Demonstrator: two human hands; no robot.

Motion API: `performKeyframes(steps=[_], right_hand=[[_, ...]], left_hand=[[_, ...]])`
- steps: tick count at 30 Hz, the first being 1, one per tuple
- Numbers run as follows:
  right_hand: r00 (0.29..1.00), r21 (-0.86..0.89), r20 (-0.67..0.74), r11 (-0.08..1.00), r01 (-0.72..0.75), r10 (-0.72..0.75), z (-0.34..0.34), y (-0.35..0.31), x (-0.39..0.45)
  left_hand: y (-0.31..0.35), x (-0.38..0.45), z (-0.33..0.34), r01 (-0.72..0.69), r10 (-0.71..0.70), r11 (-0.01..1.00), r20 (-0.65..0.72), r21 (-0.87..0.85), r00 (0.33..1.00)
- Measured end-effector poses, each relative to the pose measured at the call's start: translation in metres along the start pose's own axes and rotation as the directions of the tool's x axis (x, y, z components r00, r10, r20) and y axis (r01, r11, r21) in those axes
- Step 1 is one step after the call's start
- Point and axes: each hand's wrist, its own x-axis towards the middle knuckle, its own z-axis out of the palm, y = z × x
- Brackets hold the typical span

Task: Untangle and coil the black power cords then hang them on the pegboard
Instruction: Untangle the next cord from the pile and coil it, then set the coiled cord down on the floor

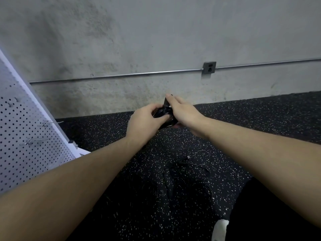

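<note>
Both hands hold one coiled black cord [164,113] in the air above the floor [243,119]: the left hand [145,121] and right hand [184,113] each grip it with curled fingers. A second, loose cord [184,173] lies on the floor below; the pegboard [26,136] stands at the left.

Single head-worn wide-angle view looked forward and down from above, close over both forearms, facing the concrete wall [156,40] and speckled floor [260,119]; pegboard [26,136] at left edge.
</note>
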Motion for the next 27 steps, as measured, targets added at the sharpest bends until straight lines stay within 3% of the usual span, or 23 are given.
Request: performKeyframes(steps=[3, 6, 8, 13, 17, 20, 22, 27], right_hand=[[0.992, -0.114, 0.067, 0.986, 0.118, -0.111, 0.009, 0.005, 0.000], [0.971, -0.025, 0.240, 1.000, 0.008, -0.001, 0.008, 0.014, 0.002], [0.948, -0.018, 0.314, 0.999, -0.049, 0.053, 0.000, 0.021, 0.004], [0.931, -0.013, 0.362, 0.999, -0.042, 0.044, -0.003, 0.031, 0.018], [0.898, -0.045, 0.437, 0.998, -0.039, 0.055, 0.000, 0.037, 0.025], [0.901, -0.194, 0.433, 0.979, 0.060, 0.031, 0.009, 0.042, 0.027], [0.898, -0.321, 0.440, 0.937, 0.141, 0.015, 0.020, 0.050, 0.031], [0.839, -0.418, 0.496, 0.909, 0.007, 0.222, 0.047, 0.080, 0.052]], left_hand=[[-0.003, 0.003, -0.001, 0.027, -0.028, 0.997, 0.021, 0.070, 0.999], [-0.015, 0.003, -0.003, 0.055, -0.053, 0.998, 0.093, -0.017, 0.994], [-0.022, 0.002, -0.004, 0.160, -0.135, 0.973, 0.151, -0.167, 0.979], [-0.034, 0.004, -0.008, 0.459, -0.356, 0.748, 0.294, -0.479, 0.887], [-0.046, 0.009, -0.017, 0.592, -0.440, 0.591, 0.396, -0.547, 0.806], [-0.061, 0.013, -0.019, 0.691, -0.464, 0.491, 0.512, -0.530, 0.723], [-0.073, 0.011, -0.014, 0.719, -0.487, 0.497, 0.529, -0.487, 0.695], [-0.108, 0.001, 0.004, 0.712, -0.476, 0.615, 0.561, -0.338, 0.677]])
